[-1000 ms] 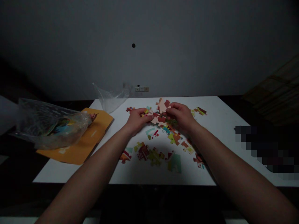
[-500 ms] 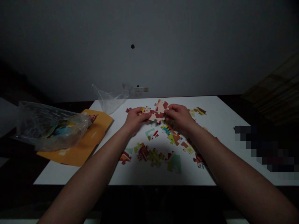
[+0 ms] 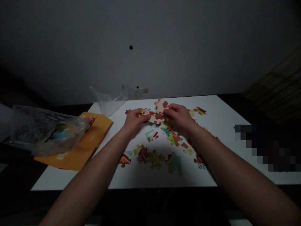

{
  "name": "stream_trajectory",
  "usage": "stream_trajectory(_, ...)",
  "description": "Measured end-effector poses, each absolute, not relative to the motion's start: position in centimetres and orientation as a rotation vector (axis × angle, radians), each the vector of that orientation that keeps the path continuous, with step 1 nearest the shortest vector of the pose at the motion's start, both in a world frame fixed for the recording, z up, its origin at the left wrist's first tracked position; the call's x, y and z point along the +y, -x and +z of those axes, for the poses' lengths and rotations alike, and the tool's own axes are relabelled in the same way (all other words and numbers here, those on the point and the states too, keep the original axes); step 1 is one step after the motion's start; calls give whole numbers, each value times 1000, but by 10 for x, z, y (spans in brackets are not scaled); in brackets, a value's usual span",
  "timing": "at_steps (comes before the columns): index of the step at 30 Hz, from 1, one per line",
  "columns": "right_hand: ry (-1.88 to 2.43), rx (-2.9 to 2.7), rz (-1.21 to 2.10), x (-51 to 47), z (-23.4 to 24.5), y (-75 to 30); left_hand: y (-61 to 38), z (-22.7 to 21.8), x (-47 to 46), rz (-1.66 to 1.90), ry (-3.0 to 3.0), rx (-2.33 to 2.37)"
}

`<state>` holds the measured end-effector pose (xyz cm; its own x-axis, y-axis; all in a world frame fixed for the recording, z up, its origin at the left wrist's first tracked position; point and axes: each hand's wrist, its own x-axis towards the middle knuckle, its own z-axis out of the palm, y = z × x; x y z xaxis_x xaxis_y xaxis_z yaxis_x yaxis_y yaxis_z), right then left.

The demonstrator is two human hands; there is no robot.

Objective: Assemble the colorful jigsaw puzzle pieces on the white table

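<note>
While a crumpled clear plastic bag (image 3: 47,133) with something colourful inside is seen at the far left, lying partly over an orange card sleeve (image 3: 96,135), a second, empty-looking clear bag (image 3: 109,102) is found behind them at the far left corner of the white worktop (image 3: 230,116). Next to the right, the left hand (image 3: 134,121) is held over the far middle of the worktop, its fingers (image 3: 143,117) curled and pinched with the thumb on the left edge of a joined cluster of jigsaw pieces (image 3: 157,115), pink and dark red. The opposite edge of that cluster is gripped by the right hand (image 3: 180,118), whose fingers (image 3: 169,110) are bent and pressed together on it. Whether the cluster rests on the worktop or is lifted just clear cannot be told in the dim light. Loose jigsaw pieces (image 3: 152,155) are scattered nearer the person, between and under the forearms, and a further small piece (image 3: 199,110) lies just right of the right hand. The step in hand is judged to be the joining of pieces at the cluster held between both hands. The next move would call for a tab to be lined up squarely with its socket and pressed flat, with the cluster kept level so that the joints already made are not pulled apart.
</note>
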<state>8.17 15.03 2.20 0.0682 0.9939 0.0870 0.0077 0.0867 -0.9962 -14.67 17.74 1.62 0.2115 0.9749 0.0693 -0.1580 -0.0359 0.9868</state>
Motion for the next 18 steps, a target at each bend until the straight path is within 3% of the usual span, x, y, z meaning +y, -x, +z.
stream_trajectory(18, 1147, -1118, 1153, 151, 23, -81, 147, 19, 181, 1284, -1061, 911)
